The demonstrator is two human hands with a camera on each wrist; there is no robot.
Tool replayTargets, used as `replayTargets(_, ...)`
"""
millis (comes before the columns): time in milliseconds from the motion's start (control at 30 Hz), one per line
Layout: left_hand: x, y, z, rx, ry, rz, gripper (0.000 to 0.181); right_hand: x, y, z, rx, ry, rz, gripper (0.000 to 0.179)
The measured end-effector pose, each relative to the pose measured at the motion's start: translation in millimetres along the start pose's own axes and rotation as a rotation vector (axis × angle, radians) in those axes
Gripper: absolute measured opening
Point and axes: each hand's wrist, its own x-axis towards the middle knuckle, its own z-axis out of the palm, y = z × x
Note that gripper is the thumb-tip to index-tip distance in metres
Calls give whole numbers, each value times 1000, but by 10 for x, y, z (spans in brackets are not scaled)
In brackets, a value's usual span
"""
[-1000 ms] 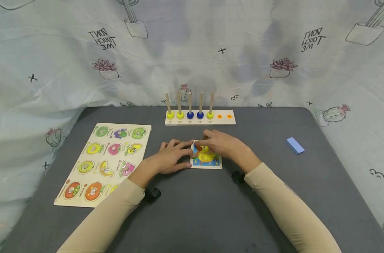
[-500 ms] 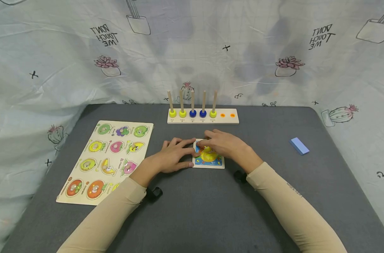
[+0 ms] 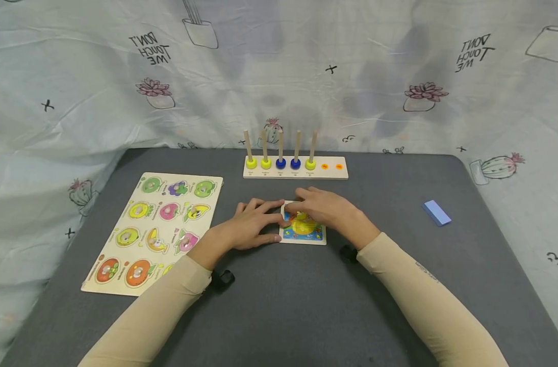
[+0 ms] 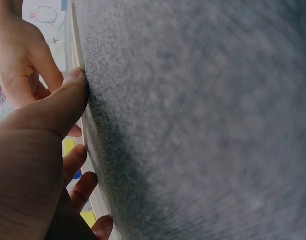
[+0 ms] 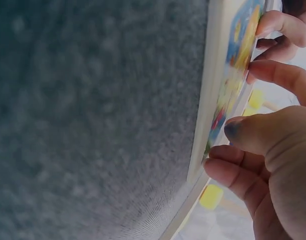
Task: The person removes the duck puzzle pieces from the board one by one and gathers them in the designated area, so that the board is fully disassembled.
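Though partly covered, puzzle (image 3: 302,227): flat square with pale wood rim, bright print of yellow duck on blue; lying mid-table (image 3: 279,316), between both hands, nearer than stand (image 3: 329,174).
Left hand (image 3: 251,227): fingers spread wide and nearly straight, tips touching puzzle's left side; thumb at near-left corner, one finger reaching over the print.
Right hand (image 3: 329,209): bent across puzzle from the right, fingers curved, thumb tip at upper-left part of print, near left hand's fingertips; narrow gap between thumb and nearest finger in right wrist view; cannot tell whether pinching a piece.
Sleeves (image 3: 150,306): tan, smooth, close-fitting; line of small dark print on the right one.
Wrist fittings (image 3: 223,279): black, one by each cuff.
Stand: long pale wood base; five upright round pegs (image 3: 280,145), one ring (image 3: 310,164) low on each, from left yellow, yellow, blue, blue, yellow; two orange spots at right end.
Board (image 3: 142,251): thin pale wood sheet left of puzzle, partly behind left sleeve; rounded fruit pieces (image 3: 169,211) in rows.
Block (image 3: 437,213): pale blue, oblong, straight-edged, well apart from right hand.
Table: dark grey, matt, fine-grained in wrist views.
Curtain (image 3: 352,61): whitish, wrinkled, behind table; line-drawn potted plants, reversed lettering.
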Motion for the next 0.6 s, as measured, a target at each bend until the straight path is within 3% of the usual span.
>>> replayTargets(367, -13, 30, -14, 53, -14, -37, 36, 86, -19, -35, -29, -37, -29, 32)
replayTargets(600, -3, 12, -5, 49, -3, -36, 38, 111, -13, -26, -6, 3, -40, 24)
